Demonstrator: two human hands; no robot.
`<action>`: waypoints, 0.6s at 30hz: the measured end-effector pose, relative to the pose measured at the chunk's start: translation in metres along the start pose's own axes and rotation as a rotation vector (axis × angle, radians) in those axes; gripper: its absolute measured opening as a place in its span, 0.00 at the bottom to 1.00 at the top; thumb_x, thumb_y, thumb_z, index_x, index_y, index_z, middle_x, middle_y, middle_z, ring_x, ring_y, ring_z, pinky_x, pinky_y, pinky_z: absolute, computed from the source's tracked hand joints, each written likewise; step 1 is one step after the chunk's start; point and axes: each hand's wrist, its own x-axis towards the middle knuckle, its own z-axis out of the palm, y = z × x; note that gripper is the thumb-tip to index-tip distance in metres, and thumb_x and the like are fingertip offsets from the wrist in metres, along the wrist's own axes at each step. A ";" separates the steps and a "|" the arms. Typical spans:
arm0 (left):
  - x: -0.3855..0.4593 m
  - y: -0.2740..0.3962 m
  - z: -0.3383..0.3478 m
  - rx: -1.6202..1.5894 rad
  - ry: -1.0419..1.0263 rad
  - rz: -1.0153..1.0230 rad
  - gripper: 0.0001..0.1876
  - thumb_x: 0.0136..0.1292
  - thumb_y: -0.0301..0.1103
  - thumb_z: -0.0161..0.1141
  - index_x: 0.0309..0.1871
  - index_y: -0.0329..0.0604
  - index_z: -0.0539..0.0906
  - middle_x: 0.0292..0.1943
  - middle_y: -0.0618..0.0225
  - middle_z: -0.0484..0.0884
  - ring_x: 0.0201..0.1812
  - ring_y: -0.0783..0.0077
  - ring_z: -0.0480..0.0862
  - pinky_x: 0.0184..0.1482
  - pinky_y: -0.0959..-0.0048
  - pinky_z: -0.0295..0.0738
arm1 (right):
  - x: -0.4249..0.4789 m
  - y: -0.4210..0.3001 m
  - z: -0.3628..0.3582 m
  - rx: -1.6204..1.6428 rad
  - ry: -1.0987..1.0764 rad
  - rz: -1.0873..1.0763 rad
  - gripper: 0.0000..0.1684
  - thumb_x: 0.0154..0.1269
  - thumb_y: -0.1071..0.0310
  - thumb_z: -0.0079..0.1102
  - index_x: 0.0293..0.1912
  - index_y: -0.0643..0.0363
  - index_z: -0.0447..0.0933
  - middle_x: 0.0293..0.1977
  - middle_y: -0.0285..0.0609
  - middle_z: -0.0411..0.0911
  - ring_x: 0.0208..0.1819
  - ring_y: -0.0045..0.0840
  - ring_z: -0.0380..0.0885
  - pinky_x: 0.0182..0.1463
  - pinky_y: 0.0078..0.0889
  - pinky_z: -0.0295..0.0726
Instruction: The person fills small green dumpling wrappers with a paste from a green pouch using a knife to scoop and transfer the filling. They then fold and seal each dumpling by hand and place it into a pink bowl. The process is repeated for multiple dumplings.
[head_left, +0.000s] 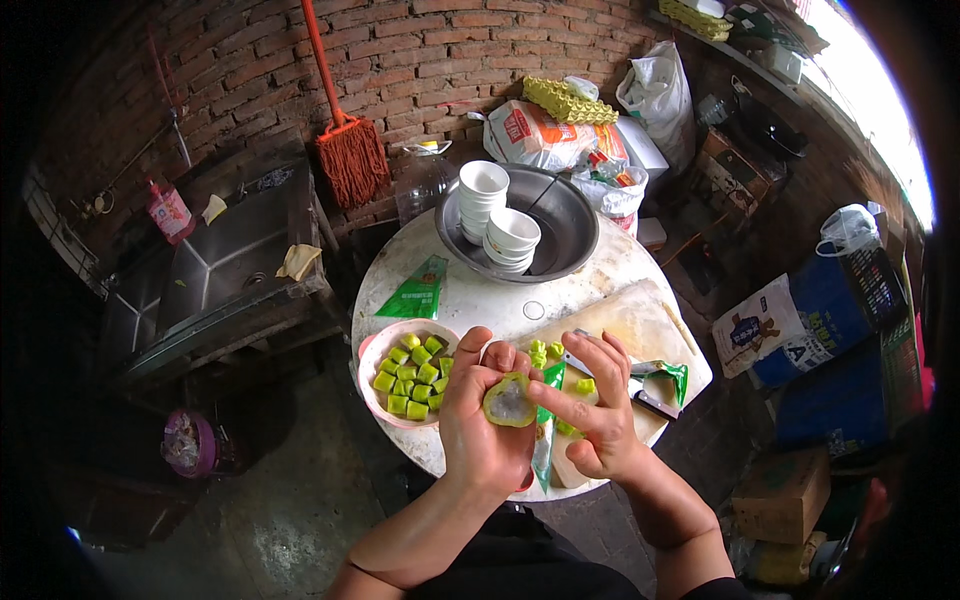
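Note:
My left hand (487, 427) holds a green vegetable piece (511, 400) whose hollow is filled with a pale, greyish paste. The extended index finger of my right hand (600, 420) touches or nearly touches its edge; the other fingers are spread. Left of my hands, a pink-rimmed bowl (371, 352) holds several cut green vegetable pieces (420, 373). A green and clear plastic piping bag (545, 435) lies partly hidden behind my hands. Small green scraps (586, 385) and a knife with a dark handle (656, 403) are on the cutting board (630, 322), beside another green plastic piece (675, 373).
On the round white table (480, 304), a large dark metal basin (574, 217) holds stacked white cups (484, 180). A green plastic wrapper (417, 289) lies nearby. At left stand a steel sink (225, 262) and a red mop (352, 161); cardboard boxes (784, 495) are at right.

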 end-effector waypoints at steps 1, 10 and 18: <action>0.000 0.000 0.000 0.004 -0.012 -0.007 0.17 0.50 0.19 0.40 0.45 0.42 0.65 0.29 0.69 0.64 0.32 0.74 0.66 0.38 0.75 0.67 | 0.002 0.000 -0.001 0.020 -0.005 -0.009 0.32 0.60 0.34 0.29 0.50 0.36 0.75 0.56 0.47 0.62 0.55 0.38 0.62 0.60 0.48 0.48; -0.006 0.000 0.003 0.079 0.019 0.094 0.16 0.52 0.18 0.38 0.45 0.42 0.67 0.30 0.68 0.67 0.36 0.75 0.69 0.45 0.76 0.68 | 0.014 -0.005 -0.009 0.119 -0.110 0.042 0.40 0.59 0.32 0.24 0.53 0.48 0.72 0.58 0.51 0.59 0.58 0.42 0.59 0.61 0.51 0.46; 0.004 0.002 -0.005 0.150 -0.039 0.201 0.16 0.51 0.18 0.38 0.44 0.42 0.67 0.28 0.69 0.65 0.31 0.75 0.66 0.41 0.74 0.66 | 0.008 -0.020 -0.003 -0.124 -0.079 -0.007 0.38 0.58 0.32 0.31 0.52 0.49 0.73 0.56 0.42 0.63 0.55 0.33 0.62 0.61 0.45 0.48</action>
